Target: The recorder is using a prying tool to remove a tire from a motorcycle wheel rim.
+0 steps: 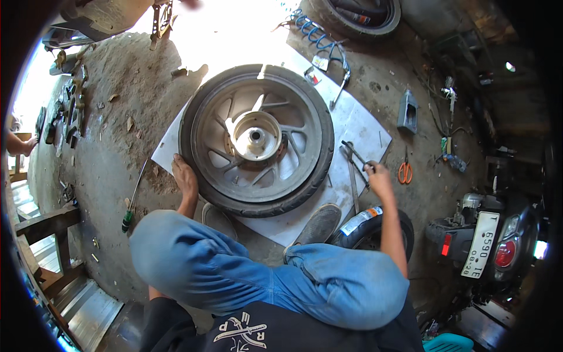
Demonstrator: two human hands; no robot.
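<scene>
A wheel with a black tire [203,101] and a grey cast rim [289,178] lies flat on a white board [363,119], with a silver hub [240,134] facing up. My left hand [185,179] rests against the lower left of the tire, fingers stretched out along its edge. My right hand [378,175] grips a dark metal bar [362,161] to the right of the wheel. Other long metal tools [353,183] lie just beside that hand on the board. My shoes [316,226] are below the wheel, partly hidden by my bent knees.
A screwdriver [129,214] is at left, near someone's bare foot [23,145]. At right lie orange scissors [404,173], a metal can [407,117] and a parked motorcycle [510,229]. Coiled blue hose [311,32] and another wheel [358,26] are at the back; a tire [399,234] sits by my right knee.
</scene>
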